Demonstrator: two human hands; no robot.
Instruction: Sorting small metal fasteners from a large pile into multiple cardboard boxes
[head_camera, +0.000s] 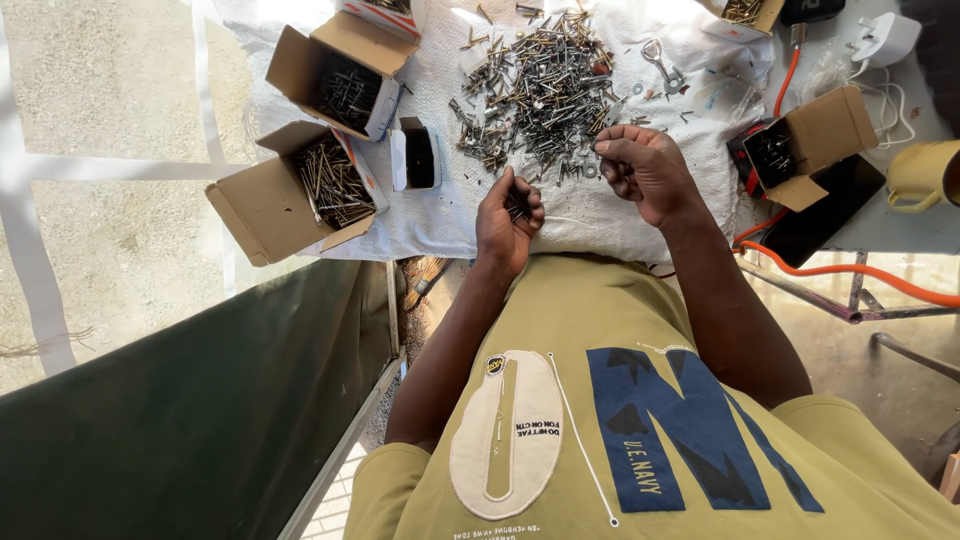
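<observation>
Two open brown cardboard boxes sit to my left; another open brown cardboard box to my right; small white box between.

Head view, daylight scene, hard sun from upper left. White cloth near blown out at top edge; detail lost there. Ground at left also overexposed, pale, w/ low contrast. Dark green panel lower left lies in shade, nearly featureless. Short, crisp shadows under cardboard boxes and beneath left hand and right hand. Screw pile gives small specular glints. Focus sharp at centre; slight softening twd corners. Wide-angle lens: straight edges bow outward nr frame borders, esp. left side. No motion blur seen.
</observation>
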